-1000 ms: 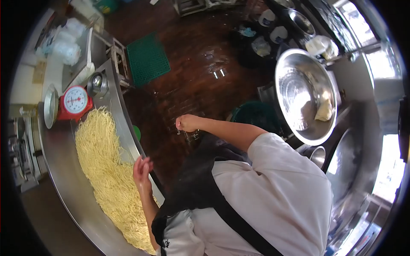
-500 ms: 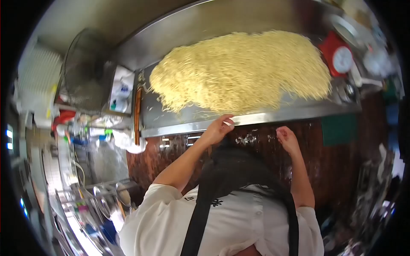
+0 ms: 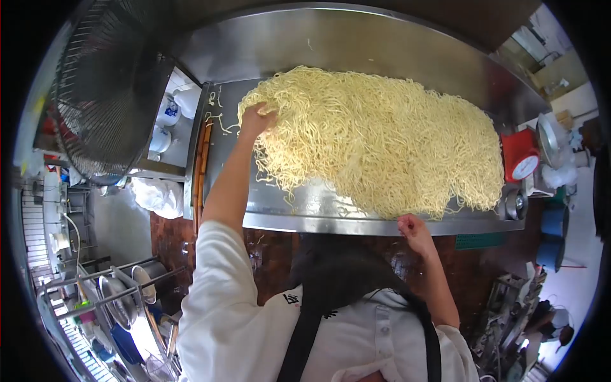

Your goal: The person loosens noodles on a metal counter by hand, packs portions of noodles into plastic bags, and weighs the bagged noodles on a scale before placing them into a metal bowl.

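A broad heap of pale yellow noodles (image 3: 375,140) covers most of a steel work table (image 3: 299,207) in front of me. My left hand (image 3: 259,120) is at the heap's left end, its bent fingers dipped among the strands and partly hidden by them. Near the table's front edge, my right hand (image 3: 415,230) hovers just below the heap with its fingers curled in. Nothing shows in that hand.
A large fan (image 3: 102,95) stands at the left, beside wooden rods (image 3: 202,169) along the table's left edge. On the right are a red dial scale (image 3: 520,155) and a round metal object (image 3: 516,205). A white plastic bag (image 3: 158,196) sits lower left.
My left hand has reached forward and left from the table's front edge onto the noodles. My right hand has come up to the edge. The view has shifted, bringing the fan closer.
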### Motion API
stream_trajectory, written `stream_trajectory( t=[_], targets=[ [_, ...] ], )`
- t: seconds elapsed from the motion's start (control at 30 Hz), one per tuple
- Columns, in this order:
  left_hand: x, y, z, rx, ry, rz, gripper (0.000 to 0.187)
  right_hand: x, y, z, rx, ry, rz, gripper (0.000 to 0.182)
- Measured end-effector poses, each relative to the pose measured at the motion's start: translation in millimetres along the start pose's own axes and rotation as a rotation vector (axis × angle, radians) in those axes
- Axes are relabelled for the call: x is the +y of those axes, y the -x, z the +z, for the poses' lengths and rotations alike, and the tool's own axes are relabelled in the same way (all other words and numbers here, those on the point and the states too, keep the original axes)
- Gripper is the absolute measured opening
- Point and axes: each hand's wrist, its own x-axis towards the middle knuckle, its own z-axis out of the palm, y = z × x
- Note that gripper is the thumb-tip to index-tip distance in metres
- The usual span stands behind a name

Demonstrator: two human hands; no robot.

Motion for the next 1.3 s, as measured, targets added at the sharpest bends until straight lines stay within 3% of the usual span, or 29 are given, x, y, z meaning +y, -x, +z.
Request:
stream_trajectory(
  t=[0.03, 0.17, 0.3, 0.33, 0.37, 0.4, 0.47, 0.6, 0.63, 0.7, 0.73, 0.77, 0.83, 0.87, 0.93, 0.97, 1.0, 1.03, 1.07, 1.13, 1.2, 1.23, 1.27, 1.3],
  targets=[
    [-6, -25, 9, 0.063, -0.228, 0.116, 0.072, -20, -4, 5, -0.008, 0.026, -0.002, 0.025],
    [-10, -43, 61, -0.32, -0.419, 0.03, 0.054, -66, -25, 31, -0.053, 0.037, 0.046, 0.022],
    [-40, -3, 55, -0.806, -0.623, 0.157, 0.033, -113, -55, 48, -0.083, 0.119, 0.004, 0.02],
    [-52, 27, 40, -0.769, -0.621, 0.258, 0.032, -118, -63, 52, -0.085, 0.115, -0.012, 0.019],
    [-65, 54, 36, -0.709, -0.535, 0.047, 0.033, -124, -72, 56, -0.094, 0.108, -0.02, 0.019],
    [-99, 74, 40, -0.705, -0.51, 0.065, 0.035, -131, -84, 59, -0.105, 0.101, -0.028, 0.019],
    [-84, 97, -11, -0.823, -0.39, -0.065, 0.042, -155, -115, 67, -0.149, 0.118, -0.062, 0.019],
    [-38, 42, -91, -1.094, -0.082, -0.318, 0.053, -238, -225, 90, -0.119, 0.465, -0.368, 0.033],
    [-52, 19, -82, -0.834, -0.054, -0.227, 0.056, -255, -261, 98, -0.03, 0.527, -0.54, 0.044],
    [-54, -29, -67, -0.369, -0.056, -0.104, 0.058, -296, -336, 114, 0.028, 0.677, -0.518, 0.071],
    [-39, -49, -58, -0.171, -0.084, -0.073, 0.057, -297, -387, 126, 0.115, 0.755, -0.572, 0.075],
    [-45, -70, -32, -0.193, 0.08, -0.107, 0.061, -290, -432, 140, 0.2, 0.829, -0.621, 0.079],
    [-43, -85, 11, -0.319, 0.365, -0.199, 0.07, -283, -474, 161, -0.024, 0.772, -0.386, 0.081],
    [-33, -80, 30, -0.429, 0.487, -0.263, 0.073, -273, -475, 174, -0.086, 0.78, -0.366, 0.08],
    [-16, -60, 62, -0.366, 0.269, -0.202, 0.079, -267, -465, 191, -0.207, 0.798, -0.326, 0.076],
    [-20, -48, 60, -0.521, 0.392, -0.207, 0.077, -269, -450, 180, -0.331, 0.783, -0.337, 0.065],
    [-23, -35, 54, -0.675, 0.511, -0.197, 0.074, -245, -437, 175, -0.225, 0.785, -0.553, 0.057],
    [-28, -23, 49, -0.687, 0.424, -0.188, 0.071, -226, -429, 172, -0.11, 0.78, -0.773, 0.05],
    [-33, -12, 41, -0.694, 0.336, -0.18, 0.067, -239, -419, 164, -0.156, 0.768, -0.715, 0.049],
    [-37, 2, 0, -0.437, 0.45, -0.388, 0.061, -284, -394, 139, -0.256, 0.731, -0.581, 0.049],
    [11, -14, -93, -0.229, 0.27, -0.544, 0.048, -338, -377, 107, -0.14, 0.432, -0.484, 0.054],
    [0, -16, -112, -0.1, 0.477, -0.499, 0.033, -364, -372, 95, -0.05, 0.377, -0.679, 0.057],
    [-13, -17, -119, 0.131, 0.871, -0.237, 0.027, -389, -370, 86, 0.049, 0.316, -0.876, 0.061],
    [-13, -22, -139, 0.111, 0.99, -0.158, 0.032, -416, -359, 83, 0.144, 0.272, -0.93, 0.059]
  ],
)
